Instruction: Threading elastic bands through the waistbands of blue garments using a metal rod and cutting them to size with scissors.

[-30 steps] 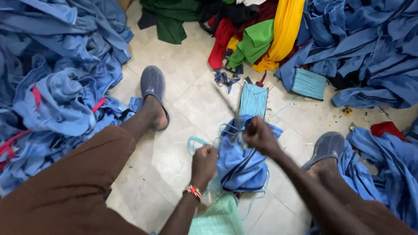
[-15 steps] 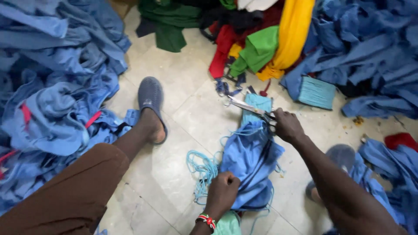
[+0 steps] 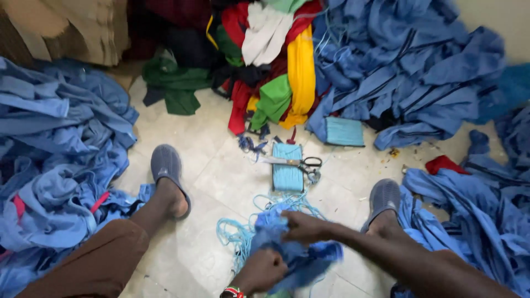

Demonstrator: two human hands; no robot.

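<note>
Both hands work on one blue garment (image 3: 287, 251) bunched on the tiled floor (image 3: 204, 182) at 6 o'clock of the view, between the person's two feet. The left hand (image 3: 260, 270) is closed in a fist around the lower folds of the cloth. The right hand (image 3: 302, 226) lies on top of the bundle, fingers curled and pinching the upper folds.

A tangle of light-blue cord (image 3: 237, 234) trails from the garment toward 9 o'clock. The scissors (image 3: 295, 162) lie unheld at 12 o'clock of the hands, across a flat light-blue pad (image 3: 287, 168).

Status, as judged from the layout: the cutting tool is set down, so the piece appears to be at the gathering or folding stage rather than the trimming stage. Large heaps of blue clothing (image 3: 55, 160) at 9 o'clock and more blue clothing (image 3: 408, 72) at 1 to 3 o'clock cannot be sorted into finished and unfinished. A mixed pile of coloured cloth (image 3: 276, 60) sits at 12 o'clock.
</note>
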